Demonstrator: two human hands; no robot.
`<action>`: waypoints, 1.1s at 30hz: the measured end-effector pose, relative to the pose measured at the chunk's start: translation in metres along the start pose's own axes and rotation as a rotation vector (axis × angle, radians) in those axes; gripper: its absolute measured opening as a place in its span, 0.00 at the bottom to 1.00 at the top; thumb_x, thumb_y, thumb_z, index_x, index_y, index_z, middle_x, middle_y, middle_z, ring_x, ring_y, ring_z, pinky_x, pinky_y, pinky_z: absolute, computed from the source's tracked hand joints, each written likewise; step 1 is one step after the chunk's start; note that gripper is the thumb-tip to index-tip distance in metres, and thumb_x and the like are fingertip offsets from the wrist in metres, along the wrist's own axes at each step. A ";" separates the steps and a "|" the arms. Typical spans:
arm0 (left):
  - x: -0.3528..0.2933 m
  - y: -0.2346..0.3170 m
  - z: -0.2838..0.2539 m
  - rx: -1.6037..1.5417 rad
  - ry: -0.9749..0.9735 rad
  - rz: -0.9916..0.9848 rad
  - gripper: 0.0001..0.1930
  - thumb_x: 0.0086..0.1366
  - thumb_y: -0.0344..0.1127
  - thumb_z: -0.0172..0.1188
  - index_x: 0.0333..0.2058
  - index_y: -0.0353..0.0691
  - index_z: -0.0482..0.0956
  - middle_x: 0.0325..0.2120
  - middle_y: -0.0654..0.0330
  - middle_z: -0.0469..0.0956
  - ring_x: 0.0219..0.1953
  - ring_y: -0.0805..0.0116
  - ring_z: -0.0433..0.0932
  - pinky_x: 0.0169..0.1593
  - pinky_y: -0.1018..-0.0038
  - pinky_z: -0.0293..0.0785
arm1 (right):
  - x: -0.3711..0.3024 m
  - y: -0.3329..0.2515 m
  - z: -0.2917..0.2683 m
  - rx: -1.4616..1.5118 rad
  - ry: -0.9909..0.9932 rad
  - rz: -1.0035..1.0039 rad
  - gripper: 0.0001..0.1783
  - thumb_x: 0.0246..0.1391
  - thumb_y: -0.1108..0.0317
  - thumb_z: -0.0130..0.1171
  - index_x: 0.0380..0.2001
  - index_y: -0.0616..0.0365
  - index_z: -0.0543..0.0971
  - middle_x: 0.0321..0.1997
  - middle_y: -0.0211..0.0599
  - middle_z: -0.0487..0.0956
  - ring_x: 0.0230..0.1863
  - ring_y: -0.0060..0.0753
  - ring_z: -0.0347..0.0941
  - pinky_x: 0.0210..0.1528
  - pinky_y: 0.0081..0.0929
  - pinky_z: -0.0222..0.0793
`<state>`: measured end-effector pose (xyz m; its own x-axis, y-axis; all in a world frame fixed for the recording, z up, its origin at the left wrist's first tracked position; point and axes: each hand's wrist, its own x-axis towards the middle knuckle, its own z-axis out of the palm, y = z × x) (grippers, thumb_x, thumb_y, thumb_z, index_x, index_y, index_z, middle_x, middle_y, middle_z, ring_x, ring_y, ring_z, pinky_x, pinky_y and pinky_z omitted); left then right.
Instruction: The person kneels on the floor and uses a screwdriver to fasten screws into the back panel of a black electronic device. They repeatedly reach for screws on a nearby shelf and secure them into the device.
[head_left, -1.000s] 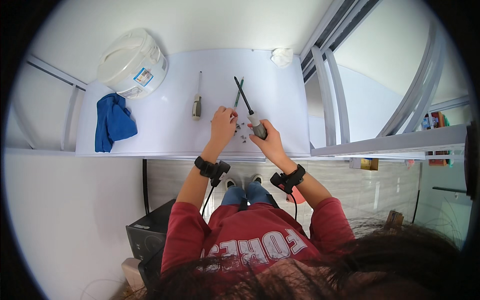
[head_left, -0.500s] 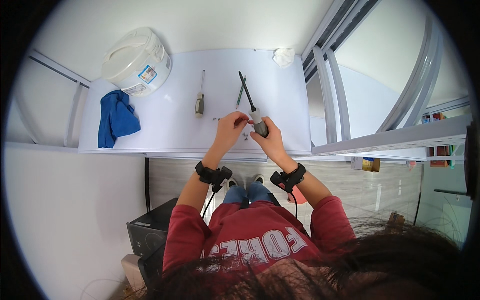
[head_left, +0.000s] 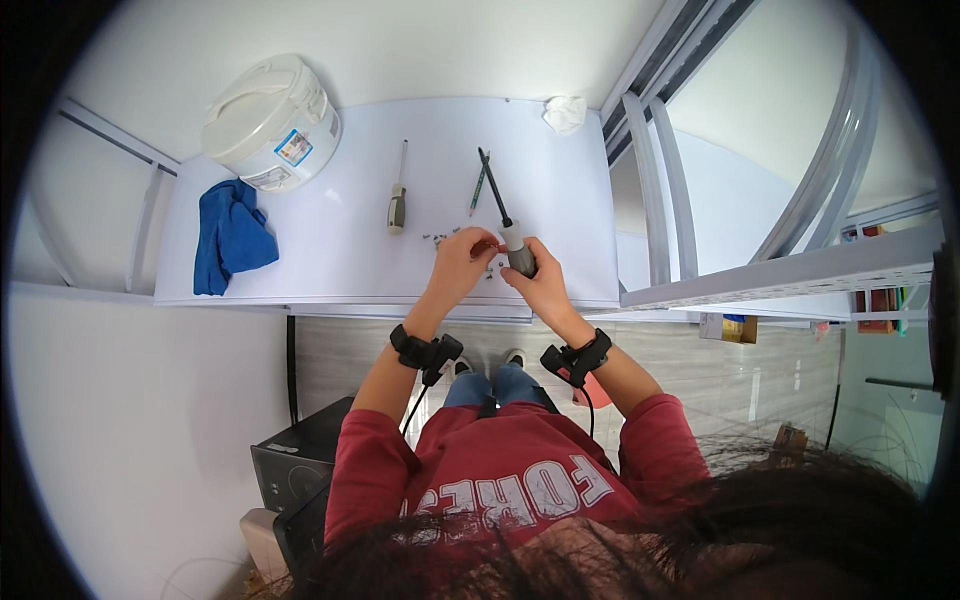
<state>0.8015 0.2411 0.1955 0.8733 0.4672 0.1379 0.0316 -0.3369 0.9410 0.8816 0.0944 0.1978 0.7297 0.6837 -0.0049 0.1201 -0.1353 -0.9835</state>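
Observation:
My right hand (head_left: pixel 540 275) is wrapped round the grey handle of a screwdriver (head_left: pixel 515 240), its long black shaft pointing away from me. Close against the left side of that handle, my left hand (head_left: pixel 462 257) has its fingertips pinched together; what they hold, if anything, is too small to make out. Several small screws (head_left: pixel 440 239) lie scattered beyond my left hand, and a few more screws (head_left: pixel 490 273) lie between my hands. A dark green pencil (head_left: pixel 477 192) rests beside the black shaft. A second screwdriver (head_left: pixel 397 208) with a grey-green handle lies to the left.
A white rice cooker (head_left: pixel 270 125) stands at the back left of the white table (head_left: pixel 340 255), with a crumpled blue cloth (head_left: pixel 232 238) in front of it. White crumpled tissue (head_left: pixel 565 115) lies at the back right. Metal frame bars (head_left: pixel 660 190) rise beyond the table's right edge.
My left hand has shifted very slightly, and more of the screws beyond it show. The screwdriver stays in my right hand, nearly unmoved.

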 end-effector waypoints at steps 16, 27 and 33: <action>-0.002 -0.052 -0.044 0.016 0.304 -0.339 0.05 0.60 0.29 0.52 0.29 0.36 0.75 0.21 0.58 0.78 0.25 0.69 0.76 0.31 0.72 0.71 | 0.013 0.015 0.014 -0.088 -0.090 0.074 0.15 0.47 0.75 0.61 0.40 0.62 0.74 0.37 0.31 0.80 0.27 0.19 0.70 0.32 0.20 0.67; 0.007 -0.044 -0.025 0.424 0.194 0.045 0.05 0.61 0.30 0.56 0.30 0.37 0.79 0.24 0.55 0.75 0.27 0.58 0.75 0.33 0.67 0.71 | 0.014 0.012 0.011 -0.083 -0.065 0.090 0.15 0.46 0.74 0.62 0.40 0.62 0.74 0.37 0.31 0.81 0.27 0.18 0.69 0.31 0.20 0.66; 0.014 -0.037 -0.016 0.496 0.114 0.038 0.05 0.59 0.30 0.57 0.30 0.37 0.80 0.26 0.53 0.73 0.28 0.53 0.75 0.33 0.63 0.70 | 0.013 0.009 0.007 -0.058 -0.051 0.095 0.15 0.47 0.75 0.62 0.40 0.62 0.74 0.39 0.30 0.81 0.28 0.16 0.68 0.32 0.19 0.66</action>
<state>0.8049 0.2732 0.1677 0.8206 0.5240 0.2282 0.2519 -0.6900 0.6785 0.8874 0.1068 0.1879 0.7048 0.7011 -0.1082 0.0920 -0.2417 -0.9660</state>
